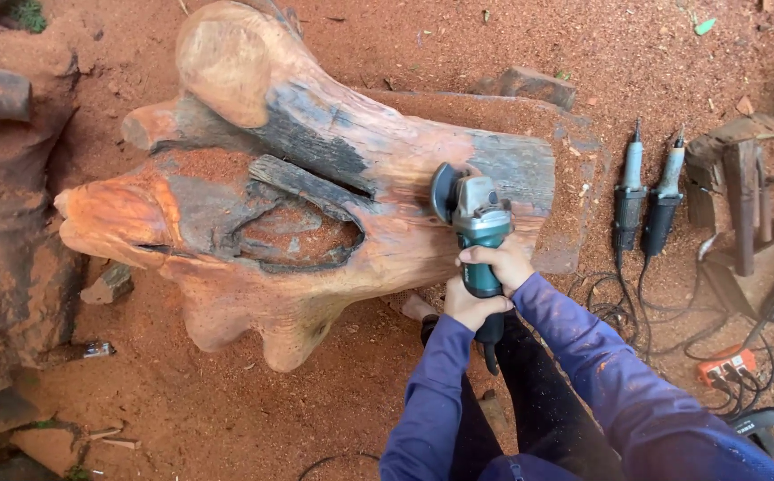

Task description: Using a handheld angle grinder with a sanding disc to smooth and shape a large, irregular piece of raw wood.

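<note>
- Fingers (485, 256) of the right hand (498, 264) and the left hand (471, 307) wrapped tight round a teal angle grinder (478, 233).
- Its disc touches the big reddish tree stump (298, 187) lying on sawdust-covered ground (226, 401).
- Two die grinders (647, 191) lie well apart, right.

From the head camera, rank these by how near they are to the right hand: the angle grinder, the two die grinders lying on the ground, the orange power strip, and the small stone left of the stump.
1. Angle grinder: gripped in the right hand.
2. Two die grinders: on the ground, to its right.
3. Orange power strip: lower right, among cables.
4. Small stone: far left, beyond the carved stump.
</note>
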